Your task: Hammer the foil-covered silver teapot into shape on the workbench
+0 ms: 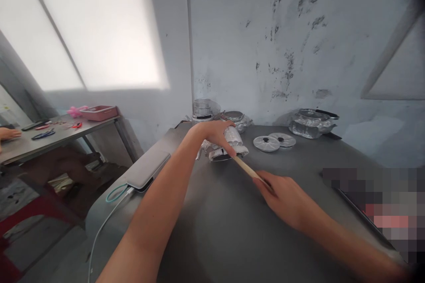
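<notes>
My left hand (217, 133) is closed over a pot wrapped in crinkled silver foil (233, 136), which lies tilted on the grey table with its dark opening toward me. In my right hand (282, 194) is a slim pale wooden stick (246, 167). Its far end reaches the pot's rim beside my left thumb, and I cannot see its tip. Just right of the pot lie two overlapping round clear lids, a front lid (266, 143) and a back lid (288, 140), each with a black knob.
Behind stand a perforated metal pot (202, 108) and another foil-wrapped pot (244, 123). A foil-covered pan (307, 128) sits back right. A grey flat case (149, 169) with cables lies left. Another person's hand (9, 133) rests by a side table with a red basket (99, 113). The lower right is pixelated.
</notes>
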A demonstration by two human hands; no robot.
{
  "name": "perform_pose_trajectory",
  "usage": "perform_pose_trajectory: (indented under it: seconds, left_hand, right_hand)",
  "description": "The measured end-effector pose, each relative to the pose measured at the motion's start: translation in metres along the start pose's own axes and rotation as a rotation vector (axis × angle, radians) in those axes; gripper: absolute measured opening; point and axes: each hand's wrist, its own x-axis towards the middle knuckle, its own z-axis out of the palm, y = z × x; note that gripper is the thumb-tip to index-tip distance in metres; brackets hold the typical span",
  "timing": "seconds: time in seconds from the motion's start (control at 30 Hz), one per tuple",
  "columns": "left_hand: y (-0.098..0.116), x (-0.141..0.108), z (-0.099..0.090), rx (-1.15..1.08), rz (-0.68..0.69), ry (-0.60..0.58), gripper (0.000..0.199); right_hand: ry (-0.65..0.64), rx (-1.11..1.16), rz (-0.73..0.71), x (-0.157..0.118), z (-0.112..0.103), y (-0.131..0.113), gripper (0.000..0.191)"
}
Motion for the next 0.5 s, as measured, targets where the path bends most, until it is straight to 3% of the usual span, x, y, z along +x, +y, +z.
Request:
perform_pose_trajectory:
  seconds: [0.3,0.5]
  left_hand:
    - [0.002,0.004,0.005,-0.06,-0.096,0.058,0.136]
    - [0.005,0.016,0.014,0.034,-0.012,0.171,0.133]
  right_hand:
    - [0.003,-0.076,-0.002,0.001,-0.006,0.007,0.033]
    - [0.011,-0.135,0.023,0.002,-0.011,0.019,0.033]
